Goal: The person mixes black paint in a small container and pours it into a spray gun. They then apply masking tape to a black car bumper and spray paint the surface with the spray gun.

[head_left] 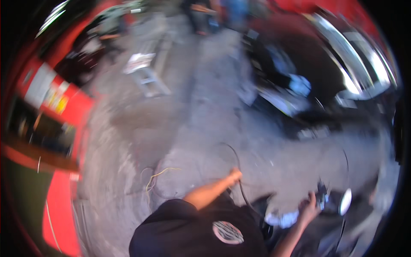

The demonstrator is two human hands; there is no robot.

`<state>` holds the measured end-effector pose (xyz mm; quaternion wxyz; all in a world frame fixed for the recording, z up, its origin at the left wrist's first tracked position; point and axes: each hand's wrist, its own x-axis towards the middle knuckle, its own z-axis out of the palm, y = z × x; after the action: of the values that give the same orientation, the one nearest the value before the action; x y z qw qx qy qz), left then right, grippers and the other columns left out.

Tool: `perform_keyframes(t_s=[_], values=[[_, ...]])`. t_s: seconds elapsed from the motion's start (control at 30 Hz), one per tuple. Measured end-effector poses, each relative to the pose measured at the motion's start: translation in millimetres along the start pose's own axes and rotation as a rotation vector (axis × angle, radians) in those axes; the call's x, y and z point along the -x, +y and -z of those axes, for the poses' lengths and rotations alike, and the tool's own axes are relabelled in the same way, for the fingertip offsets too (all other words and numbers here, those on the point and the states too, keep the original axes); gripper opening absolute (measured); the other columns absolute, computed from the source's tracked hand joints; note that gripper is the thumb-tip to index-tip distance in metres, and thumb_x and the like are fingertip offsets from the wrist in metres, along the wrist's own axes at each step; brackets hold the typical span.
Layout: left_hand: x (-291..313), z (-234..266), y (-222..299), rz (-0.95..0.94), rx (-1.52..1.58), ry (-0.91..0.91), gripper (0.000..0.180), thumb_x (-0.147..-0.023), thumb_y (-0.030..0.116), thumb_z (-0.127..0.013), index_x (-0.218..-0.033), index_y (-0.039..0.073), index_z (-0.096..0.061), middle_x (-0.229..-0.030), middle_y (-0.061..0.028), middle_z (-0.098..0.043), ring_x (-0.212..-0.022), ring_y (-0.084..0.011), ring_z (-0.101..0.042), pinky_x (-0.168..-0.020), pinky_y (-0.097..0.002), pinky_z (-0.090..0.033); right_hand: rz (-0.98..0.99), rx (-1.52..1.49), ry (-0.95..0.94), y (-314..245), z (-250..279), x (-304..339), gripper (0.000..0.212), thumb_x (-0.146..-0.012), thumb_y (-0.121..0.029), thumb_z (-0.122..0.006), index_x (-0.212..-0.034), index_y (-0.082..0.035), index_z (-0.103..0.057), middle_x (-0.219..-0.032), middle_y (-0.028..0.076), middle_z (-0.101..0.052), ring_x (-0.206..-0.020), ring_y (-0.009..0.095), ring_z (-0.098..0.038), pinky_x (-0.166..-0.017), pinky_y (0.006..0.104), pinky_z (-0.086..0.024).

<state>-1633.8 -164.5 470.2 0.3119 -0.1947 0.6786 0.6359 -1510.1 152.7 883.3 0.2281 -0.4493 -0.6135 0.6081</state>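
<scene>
My left hand (234,176) is closed in a fist around a dark hose or cable (245,195), which arcs up in front of it and runs back down beside my dark shirt. Out to the right, my right hand (309,207) is wrapped around a dark hand-held tool (322,195) with lighter parts; blur hides its exact kind. Just beyond the tool is a white round disc (345,201); I cannot tell whether the two are joined. A pale crumpled cloth or bag (282,219) shows between my body and right forearm.
Concrete floor (205,115) spreads ahead. A yellow cord (162,172) lies loosely at left. Farther off are a small step stool (150,81) and blurred people (214,13). Red cabinet-like structures (64,201) line the left; a dark vehicle-like body (308,55) with bright trim fills the upper right.
</scene>
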Motion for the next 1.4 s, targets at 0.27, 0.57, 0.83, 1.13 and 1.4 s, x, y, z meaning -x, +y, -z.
perform_keyframes(t_s=[0.27,0.57,0.83,1.13,1.4], values=[[-35,-126,164,0.24,0.022,-0.224,0.007,-0.086,-0.001,-0.059,-0.091,0.005,-0.058,-0.079,-0.0096,-0.06,-0.067,-0.024,-0.064,-0.058,-0.0419,-0.058,-0.01,-0.018,0.171,-43,7,-112,0.027,-0.098,-0.026,-0.072,-0.098,0.001,-0.071,-0.073,0.007,-0.065,-0.054,0.013,-0.062,-0.042,0.027,-0.042],[-186,-265,254,0.038,-0.361,-0.274,0.012,-0.085,0.015,-0.067,-0.084,0.005,-0.073,-0.076,-0.016,-0.068,-0.069,-0.0282,-0.069,-0.063,-0.0473,-0.058,-0.162,-0.071,0.156,-105,5,-324,0.016,-0.097,-0.025,-0.075,-0.095,-0.009,-0.079,-0.064,-0.003,-0.059,-0.049,0.008,-0.051,-0.045,0.0258,-0.036],[-159,-434,387,0.188,-0.443,-0.075,0.036,-0.088,0.016,-0.061,-0.113,-0.009,-0.066,-0.122,-0.0299,-0.066,-0.095,-0.0406,-0.073,-0.07,-0.0547,-0.062,0.09,-0.108,0.162,-161,37,-487,0.024,-0.097,-0.013,-0.072,-0.111,0.005,-0.065,-0.073,0.01,-0.06,-0.05,0.015,-0.048,-0.042,0.0281,-0.035],[-241,-598,374,0.29,-0.471,-0.293,0.029,-0.098,0.017,-0.056,-0.115,-0.003,-0.067,-0.112,-0.0162,-0.07,-0.093,-0.0317,-0.073,-0.085,-0.0549,-0.061,0.202,-0.028,0.04,-160,106,-687,0.031,-0.097,-0.025,-0.076,-0.105,0.002,-0.065,-0.069,0.01,-0.061,-0.05,0.015,-0.052,-0.041,0.0282,-0.038],[-272,-731,406,0.469,-0.4,-0.363,0.028,-0.097,0.017,-0.058,-0.115,-0.003,-0.067,-0.108,-0.0173,-0.07,-0.093,-0.0317,-0.074,-0.082,-0.0534,-0.061,0.311,0.027,0.064,-245,137,-766,0.048,-0.093,-0.013,-0.072,-0.137,-0.004,-0.056,-0.106,0.016,-0.066,-0.073,0.023,-0.059,-0.056,0.0332,-0.048]])
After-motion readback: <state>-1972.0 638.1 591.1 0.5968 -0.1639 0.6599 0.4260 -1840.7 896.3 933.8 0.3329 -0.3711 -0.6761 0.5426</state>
